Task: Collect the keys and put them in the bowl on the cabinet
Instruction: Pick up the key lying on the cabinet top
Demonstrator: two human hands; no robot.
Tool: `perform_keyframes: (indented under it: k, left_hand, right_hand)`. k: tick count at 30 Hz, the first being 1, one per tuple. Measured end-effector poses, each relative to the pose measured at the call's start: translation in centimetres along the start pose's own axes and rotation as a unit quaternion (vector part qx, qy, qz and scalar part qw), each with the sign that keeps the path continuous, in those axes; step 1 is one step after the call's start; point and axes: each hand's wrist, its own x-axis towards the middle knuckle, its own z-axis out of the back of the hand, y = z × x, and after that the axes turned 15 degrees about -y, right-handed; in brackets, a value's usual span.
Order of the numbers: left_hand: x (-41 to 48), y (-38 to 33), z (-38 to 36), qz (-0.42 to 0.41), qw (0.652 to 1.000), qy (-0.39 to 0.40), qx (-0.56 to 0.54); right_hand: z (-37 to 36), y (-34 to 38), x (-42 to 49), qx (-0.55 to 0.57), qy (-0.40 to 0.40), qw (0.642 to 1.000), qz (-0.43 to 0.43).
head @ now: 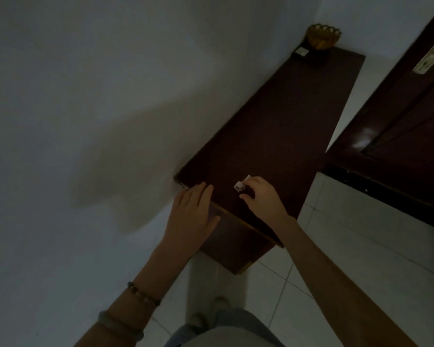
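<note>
Pinching: right hand [262, 196] fingers curled over small white tag/fob [241, 184] on near end of cabinet [273, 126] top; can't tell if actual keys sit under it, too dark.
R grip: narrow, fingertips closed on the white piece, thumb tucked just below it.
Left hand [194, 211]: flat, fingers together & straight, resting on near-left corner of cabinet top; holds nothing.
L wrist: bead bracelet [143, 294] + pale bangle [120, 324] further up forearm.
Bowl [322, 37]: golden, scalloped rim, far end of cabinet by wall corner, well apart from both hands.
Beside bowl: small pale square item [301, 52], touching/near its left.
Right side: dark wood door [396, 126]; white tile floor [361, 246] below.
</note>
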Motion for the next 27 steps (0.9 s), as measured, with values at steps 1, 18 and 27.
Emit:
perform_keyframes:
  k: [1, 18, 27]
  left_hand:
    - [0.2, 0.0, -0.1, 0.001, 1.0, 0.0, 0.002]
    - [1.4, -0.1, -0.5, 0.027, 1.0, -0.008, 0.01]
    - [1.6, -0.7, -0.7, 0.013, 0.999, -0.028, -0.029]
  right_hand:
    - [-0.3, -0.2, 0.2, -0.005, 0.008, 1.0, 0.005]
    - [-1.3, -1.7, 2.1, -0.057, 0.021, 0.996, 0.059]
    - [2.9, 0.2, 1.0, 0.038, -0.027, 0.999, 0.006]
